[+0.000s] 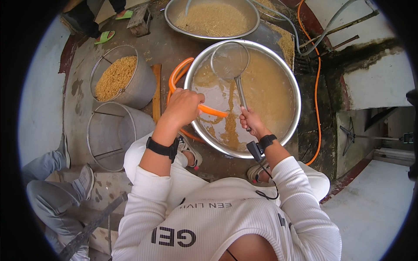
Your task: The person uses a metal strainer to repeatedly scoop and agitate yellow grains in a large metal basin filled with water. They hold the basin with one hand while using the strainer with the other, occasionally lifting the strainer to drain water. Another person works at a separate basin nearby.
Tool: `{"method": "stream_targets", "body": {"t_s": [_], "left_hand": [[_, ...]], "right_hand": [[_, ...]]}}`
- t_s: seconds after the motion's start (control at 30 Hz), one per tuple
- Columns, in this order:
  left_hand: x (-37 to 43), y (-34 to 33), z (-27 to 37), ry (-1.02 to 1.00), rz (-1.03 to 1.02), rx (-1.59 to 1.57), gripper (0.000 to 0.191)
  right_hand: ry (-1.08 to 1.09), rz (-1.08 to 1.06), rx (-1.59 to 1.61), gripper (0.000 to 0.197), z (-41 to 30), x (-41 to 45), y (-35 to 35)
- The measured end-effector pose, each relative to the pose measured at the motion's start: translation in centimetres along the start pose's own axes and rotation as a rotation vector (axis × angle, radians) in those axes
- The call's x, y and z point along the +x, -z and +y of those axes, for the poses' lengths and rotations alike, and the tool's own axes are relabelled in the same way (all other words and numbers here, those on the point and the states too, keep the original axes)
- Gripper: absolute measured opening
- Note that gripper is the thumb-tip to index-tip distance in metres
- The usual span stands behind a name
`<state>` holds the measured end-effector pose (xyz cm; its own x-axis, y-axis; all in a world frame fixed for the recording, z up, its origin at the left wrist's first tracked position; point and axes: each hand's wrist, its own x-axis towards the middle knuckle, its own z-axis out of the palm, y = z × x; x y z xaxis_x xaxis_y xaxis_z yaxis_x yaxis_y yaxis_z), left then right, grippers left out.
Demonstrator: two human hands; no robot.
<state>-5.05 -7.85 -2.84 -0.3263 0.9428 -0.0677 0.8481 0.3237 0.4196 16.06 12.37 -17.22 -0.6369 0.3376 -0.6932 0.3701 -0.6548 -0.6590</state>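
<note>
My left hand (pixel 185 106) grips an orange hose (pixel 213 111) near its end, which points over a wide metal basin (pixel 297 94). Cloudy yellowish water (pixel 267 84) fills the basin, with clumps of grain-like bits (pixel 232 129) in the nearer part. In my right hand (pixel 253 121) is the metal handle of a round mesh skimmer (pixel 230 60). Its hoop is over the far part of the basin, and I cannot tell whether the mesh touches the water. Behind the hand, the hose loops down outside the basin's left rim.
Left of the basin, one metal bucket (pixel 116 78) holds grain, and another metal bucket (pixel 112 137) lies close by. A second basin (pixel 212 21) with husky grain stands beyond. Other people's legs (pixel 55 199) and green slippers (pixel 105 37) show at left. An orange hose (pixel 317 98) runs along the right.
</note>
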Motion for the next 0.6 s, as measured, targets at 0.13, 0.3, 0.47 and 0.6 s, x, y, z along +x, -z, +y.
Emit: {"method": "stream_targets", "body": {"t_s": [0.13, 0.3, 0.47, 0.6], "left_hand": [[-0.2, 0.1, 0.0, 0.004, -0.007, 0.01, 0.024], [-0.3, 0.8, 0.2, 0.031, -0.046, -0.019, 0.026], [-0.4, 1.3, 0.5, 0.041, -0.078, -0.06, 0.027], [0.0, 1.3, 0.8, 0.027, -0.088, -0.072, 0.027]], "right_hand": [[-0.089, -0.077, -0.166, 0.018, 1.7, -3.8, 1.5], [-0.209, -0.242, 0.006, 0.038, 2.4, -8.5, 4.2], [-0.167, -0.277, 0.321, 0.045, 3.0, -12.6, 6.4], [-0.12, -0.318, 0.545, 0.048, 1.9, -11.7, 7.7]]}}
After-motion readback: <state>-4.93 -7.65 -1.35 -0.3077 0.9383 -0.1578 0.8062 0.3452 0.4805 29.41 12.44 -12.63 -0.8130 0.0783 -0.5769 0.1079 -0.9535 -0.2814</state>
